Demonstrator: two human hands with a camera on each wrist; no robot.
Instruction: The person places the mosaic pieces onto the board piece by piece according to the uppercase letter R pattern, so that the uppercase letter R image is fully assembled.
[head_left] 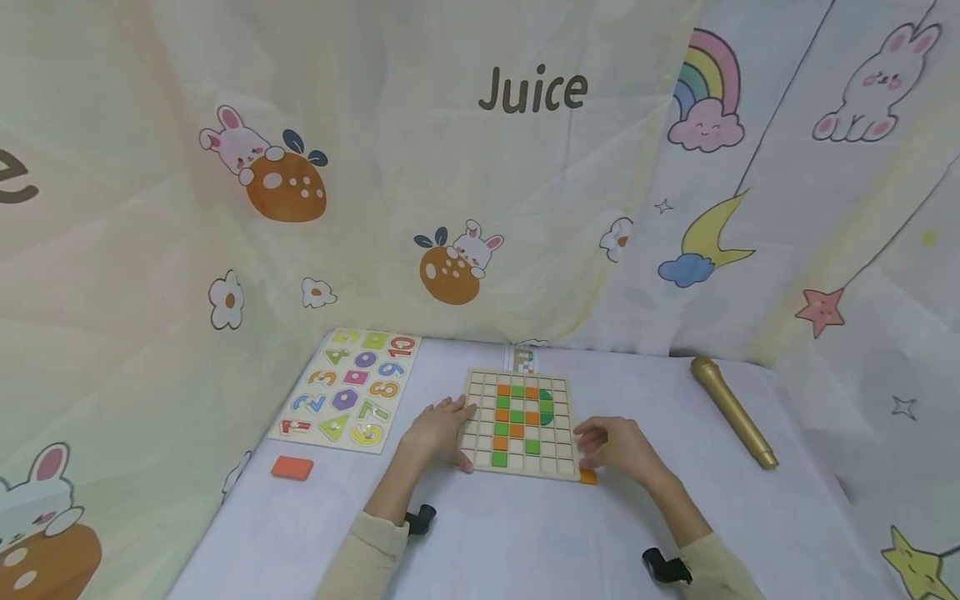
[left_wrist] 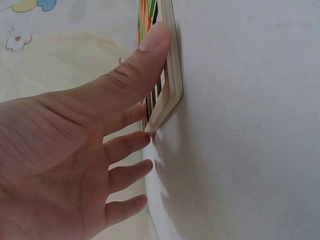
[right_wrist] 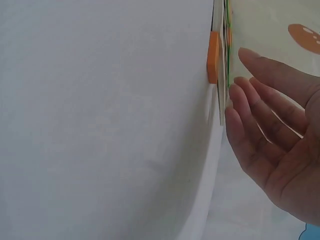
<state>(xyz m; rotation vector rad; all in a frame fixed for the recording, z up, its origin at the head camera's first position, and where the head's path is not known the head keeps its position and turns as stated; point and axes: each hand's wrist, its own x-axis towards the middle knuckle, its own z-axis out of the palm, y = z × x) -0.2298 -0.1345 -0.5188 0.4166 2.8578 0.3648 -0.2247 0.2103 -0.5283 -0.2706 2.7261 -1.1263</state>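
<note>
A square wooden grid board (head_left: 553, 465) lies flat on the white table, with orange and green tiles set into several of its cells. My left hand (head_left: 435, 433) is at the board's left edge. In the left wrist view its thumb (left_wrist: 155, 40) presses on the board's rim (left_wrist: 175, 82), while the other fingers spread along the side. At the right edge is my right hand (head_left: 622, 450), fingers loosely bent and holding nothing. An orange block (head_left: 588, 476) sits against the board's near right corner; the right wrist view shows this block (right_wrist: 213, 57) beside the board's edge, left of the fingertips.
Left of the board lies a number-and-shape puzzle board (head_left: 341, 400), with an orange-red block (head_left: 292, 468) in front of it. A gold microphone (head_left: 735, 412) rests at the right. Behind the grid board is a small patterned card (head_left: 523, 360), near the printed curtain (head_left: 375, 275).
</note>
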